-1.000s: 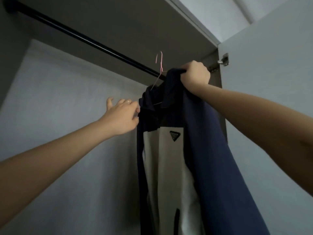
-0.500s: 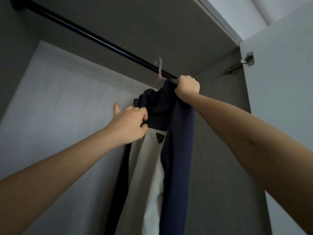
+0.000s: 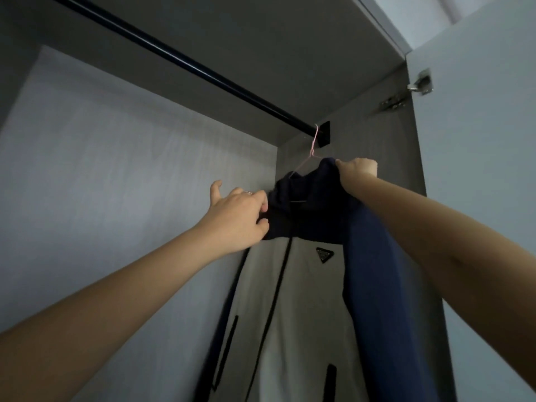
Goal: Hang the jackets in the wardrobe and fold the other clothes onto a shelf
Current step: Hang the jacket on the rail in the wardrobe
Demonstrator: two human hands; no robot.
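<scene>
A navy and pale grey jacket (image 3: 301, 285) with a black zip and a small triangular badge hangs on a thin pink hanger (image 3: 312, 152). The hanger's hook sits over the dark rail (image 3: 179, 58) at its far right end, beside the black rail bracket (image 3: 324, 134). My right hand (image 3: 358, 169) grips the navy fabric at the jacket's right shoulder. My left hand (image 3: 237, 219) pinches the dark fabric at the left shoulder, near the collar. The jacket's front faces me; its lower part runs out of view.
The wardrobe's grey back wall (image 3: 116, 184) fills the left. Its right side wall (image 3: 377, 134) stands just behind the jacket. The open door (image 3: 478, 198) with a metal hinge (image 3: 420, 84) is at the right. The top panel (image 3: 261, 39) lies just above the rail.
The jacket and hanger have slid right along the rail to its end by the bracket. The jacket has turned so its front faces me. Both hands kept their hold on the shoulders.
</scene>
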